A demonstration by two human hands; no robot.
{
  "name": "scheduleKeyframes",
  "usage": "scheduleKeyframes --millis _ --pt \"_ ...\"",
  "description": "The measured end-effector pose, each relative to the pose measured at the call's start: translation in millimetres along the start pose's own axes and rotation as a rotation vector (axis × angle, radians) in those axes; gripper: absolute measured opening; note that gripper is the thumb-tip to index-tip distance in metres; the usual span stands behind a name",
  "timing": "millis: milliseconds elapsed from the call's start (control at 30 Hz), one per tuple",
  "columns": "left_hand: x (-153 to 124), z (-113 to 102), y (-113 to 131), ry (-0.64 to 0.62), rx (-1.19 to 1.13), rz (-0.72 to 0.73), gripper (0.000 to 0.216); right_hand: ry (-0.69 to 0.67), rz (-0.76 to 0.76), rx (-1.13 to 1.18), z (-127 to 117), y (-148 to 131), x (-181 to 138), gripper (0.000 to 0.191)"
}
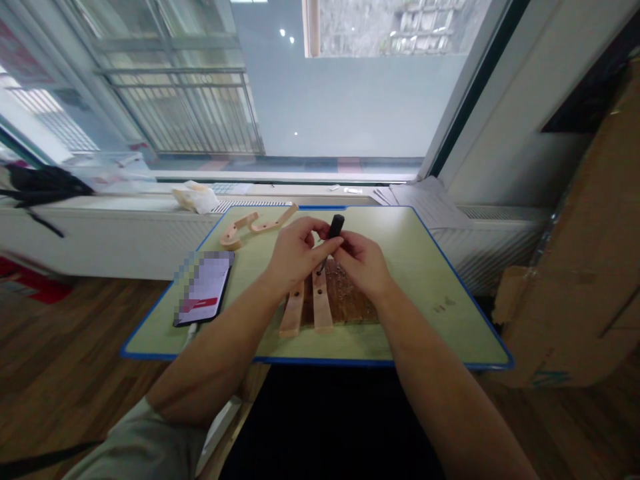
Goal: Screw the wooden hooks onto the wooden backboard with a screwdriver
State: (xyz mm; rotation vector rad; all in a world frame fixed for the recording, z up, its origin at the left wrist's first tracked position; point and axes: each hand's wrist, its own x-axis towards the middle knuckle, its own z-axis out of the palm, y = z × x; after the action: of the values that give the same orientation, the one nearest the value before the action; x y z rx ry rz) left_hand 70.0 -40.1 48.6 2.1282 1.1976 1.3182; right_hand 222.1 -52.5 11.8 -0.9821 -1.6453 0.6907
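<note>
A screwdriver (337, 225) with a black handle stands tilted between my hands, its thin shaft pointing down at a pale wooden strip (323, 308). My left hand (299, 252) is closed around the handle's left side, thumb reaching across. From the right, my right hand (364, 261) pinches at the lower handle, its fingertips partly hidden. The strip has dark holes or screws along it and lies on a brown wooden board (353, 297). A second pale strip (291, 317) lies to its left, partly under my left wrist.
Two curved wooden pieces (274, 225) lie at the table's far left. A phone (204, 288) with a white cable rests on the left side of the blue-edged table (425, 320). Beyond are a windowsill with papers (425, 200) and, at right, a large cardboard box (575, 267).
</note>
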Motion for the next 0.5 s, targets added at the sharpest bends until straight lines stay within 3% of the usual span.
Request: scheduleKeyframes --millis 333,500 --pt "0.3 -6.0 2.6 -0.104 0.159 0.19 0.025 0.035 0.044 0.176 -0.7 1.3 1.2 0.023" --pt "-0.2 -3.3 1.5 0.018 0.136 0.078 0.026 0.048 0.092 0.133 2.9 3.8 1.4 0.022"
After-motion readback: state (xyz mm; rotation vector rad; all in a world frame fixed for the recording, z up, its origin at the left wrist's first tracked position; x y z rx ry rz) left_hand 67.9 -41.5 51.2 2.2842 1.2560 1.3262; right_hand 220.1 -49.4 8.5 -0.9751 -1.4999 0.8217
